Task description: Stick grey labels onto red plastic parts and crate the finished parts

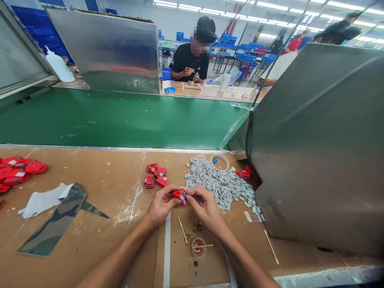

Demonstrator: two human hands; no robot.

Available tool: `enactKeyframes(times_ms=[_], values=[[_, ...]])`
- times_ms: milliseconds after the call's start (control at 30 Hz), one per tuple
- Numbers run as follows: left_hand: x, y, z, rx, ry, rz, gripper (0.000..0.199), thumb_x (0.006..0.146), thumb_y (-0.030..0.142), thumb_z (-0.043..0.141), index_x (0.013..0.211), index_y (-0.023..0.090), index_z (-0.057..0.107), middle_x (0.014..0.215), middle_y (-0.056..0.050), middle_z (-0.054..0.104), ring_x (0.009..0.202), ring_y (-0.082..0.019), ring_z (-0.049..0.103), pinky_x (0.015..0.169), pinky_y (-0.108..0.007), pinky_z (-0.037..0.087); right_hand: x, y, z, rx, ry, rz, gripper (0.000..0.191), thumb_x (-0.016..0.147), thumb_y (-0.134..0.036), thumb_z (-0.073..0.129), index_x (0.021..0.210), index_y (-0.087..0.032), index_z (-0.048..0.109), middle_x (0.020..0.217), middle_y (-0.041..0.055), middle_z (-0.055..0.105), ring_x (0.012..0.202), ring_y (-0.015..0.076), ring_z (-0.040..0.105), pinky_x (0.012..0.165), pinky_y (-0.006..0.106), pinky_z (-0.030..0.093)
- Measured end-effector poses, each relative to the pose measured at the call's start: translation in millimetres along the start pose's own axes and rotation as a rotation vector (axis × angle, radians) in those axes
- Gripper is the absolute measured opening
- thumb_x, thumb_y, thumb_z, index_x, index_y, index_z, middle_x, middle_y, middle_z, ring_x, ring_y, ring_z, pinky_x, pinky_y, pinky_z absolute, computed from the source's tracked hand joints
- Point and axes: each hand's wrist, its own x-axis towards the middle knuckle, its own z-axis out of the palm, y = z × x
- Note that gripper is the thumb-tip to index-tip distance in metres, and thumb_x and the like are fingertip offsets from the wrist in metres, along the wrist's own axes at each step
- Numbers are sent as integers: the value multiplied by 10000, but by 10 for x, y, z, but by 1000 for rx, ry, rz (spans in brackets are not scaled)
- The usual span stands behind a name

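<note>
Between my two hands is a small red toy car body (pixel 180 196) with light windows, held just above the bench. My left hand (pixel 162 205) pinches its left side with thumb and fingers. On the other side, the fingertips of my right hand (pixel 205 206) are pressed together against the car's right edge; whether a small part sits in them is hidden. Several more red car bodies (pixel 156 174) lie just beyond my left hand. A heap of small grey rectangular pieces (pixel 219 182) spreads behind my right hand. Below the hands stands a little clear cup (pixel 199 248) with a swab across it.
A cotton swab (pixel 183 231) lies by the cup, another swab (pixel 271 247) farther right. A tape roll (pixel 220 163) rests on the heap. Camouflage cloth (pixel 57 224) and a red pile (pixel 19 172) are left. Beyond the green belt (pixel 120 118) sits a person (pixel 192 60). A metal panel (pixel 318 148) stands right.
</note>
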Motion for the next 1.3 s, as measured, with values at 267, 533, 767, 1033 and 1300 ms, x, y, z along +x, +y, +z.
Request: enactKeyframes(times_ms=[267,533,767,1033,1300], values=[[-56,181,-149,417,-83,123,352,784,189,694,1129,178,763,1062,-88,802,946,-217,740,854,-313,590,67,-27,-55,291,-188,180,262,839,-438,702,850,-177,717,834,29,660,739,146,579,652,250,454],[-148,381,-153,769,-138,425,308,868,124,589,1117,230,736,991,-53,801,856,-182,740,778,-245,569,34,-68,36,354,-224,196,347,861,-521,668,790,-185,624,670,-21,571,598,107,462,564,225,372],[-207,405,-147,822,-12,618,306,862,73,603,1109,235,684,1011,-57,772,938,-191,705,860,-291,552,71,-36,29,476,-197,111,362,839,-505,734,1057,-227,652,905,13,648,807,143,598,760,271,514],[-224,247,38,745,83,684,384,859,36,614,1181,242,591,1236,-99,734,1218,-217,601,1049,-398,499,61,3,61,678,-273,155,487,766,-517,818,1106,-234,616,1046,45,705,1004,186,676,948,342,539],[-239,359,45,486,27,388,107,888,219,637,986,187,663,1193,-137,707,1106,-245,665,989,-384,501,35,-39,54,385,-86,8,366,835,-447,767,1125,-249,661,1089,70,622,1010,209,654,896,352,572]])
